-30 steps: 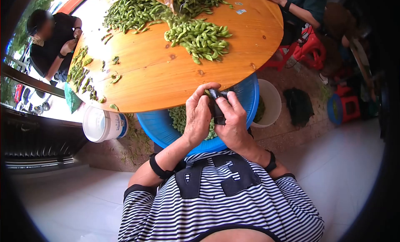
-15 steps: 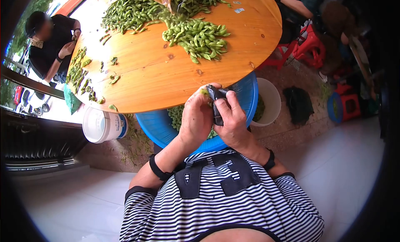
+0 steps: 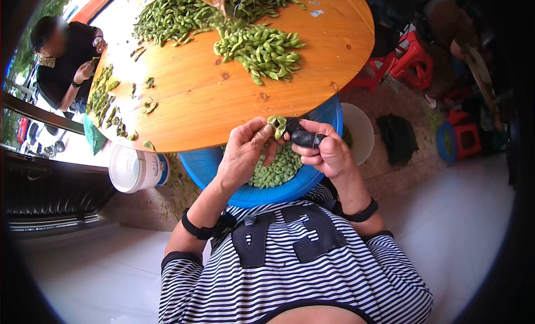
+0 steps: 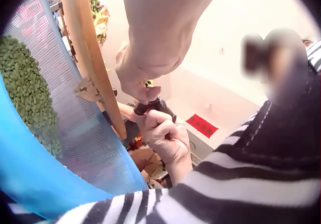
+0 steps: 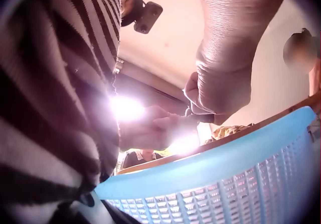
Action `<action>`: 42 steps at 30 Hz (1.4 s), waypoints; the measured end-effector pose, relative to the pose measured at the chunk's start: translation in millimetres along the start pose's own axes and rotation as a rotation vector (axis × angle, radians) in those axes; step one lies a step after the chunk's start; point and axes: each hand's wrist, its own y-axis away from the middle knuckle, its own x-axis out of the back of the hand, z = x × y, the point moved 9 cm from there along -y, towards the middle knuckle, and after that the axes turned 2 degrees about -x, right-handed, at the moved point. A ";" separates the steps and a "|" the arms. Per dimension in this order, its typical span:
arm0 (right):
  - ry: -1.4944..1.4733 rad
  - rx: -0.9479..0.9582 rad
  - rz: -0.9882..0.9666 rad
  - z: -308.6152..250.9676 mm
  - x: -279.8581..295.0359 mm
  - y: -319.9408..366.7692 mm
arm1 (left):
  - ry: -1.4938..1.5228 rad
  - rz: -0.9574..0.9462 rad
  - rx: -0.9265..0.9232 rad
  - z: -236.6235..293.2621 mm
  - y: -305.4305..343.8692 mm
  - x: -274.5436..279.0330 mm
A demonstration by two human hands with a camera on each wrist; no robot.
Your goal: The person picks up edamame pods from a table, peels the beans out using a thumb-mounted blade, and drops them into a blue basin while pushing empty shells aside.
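My left hand (image 3: 243, 151) pinches an opened green soybean pod (image 3: 276, 125) between thumb and fingers, above the front edge of the table. Black coverings (image 3: 306, 139) wrap the thumb and a finger of my right hand (image 3: 332, 151); its curled fingers pinch at the pod's right side. In the left wrist view, the covered digits of the right hand (image 4: 166, 137) meet the left hand's fingertips (image 4: 153, 91). Below both hands sits a blue mesh basket (image 3: 195, 171) holding a heap of shelled green beans (image 3: 277, 169).
Unshelled pods (image 3: 259, 48) lie in piles on the round wooden table (image 3: 195, 109). A white bucket (image 3: 125, 171) stands left of the basket, another bucket (image 3: 359, 132) right. Across the table, a person in black (image 3: 64, 65) handles a pod. Red stools (image 3: 412, 62) stand at right.
My hands have drawn apart and the left has shifted left, bringing the split pod and more of the shelled beans into view. The person at upper right has pulled their arm off the table.
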 end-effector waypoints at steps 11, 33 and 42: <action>1.078 0.425 0.147 -34.2 -32.8 12.5 | -0.309 0.176 -0.005 -8.2 10.4 20.8; 0.125 0.100 -0.106 -0.2 -1.3 -2.8 | 0.251 -0.081 0.082 -17.7 12.4 -3.7; 1.068 0.407 0.579 -102.2 51.4 70.5 | -0.871 -0.725 -0.321 22.6 38.2 -35.4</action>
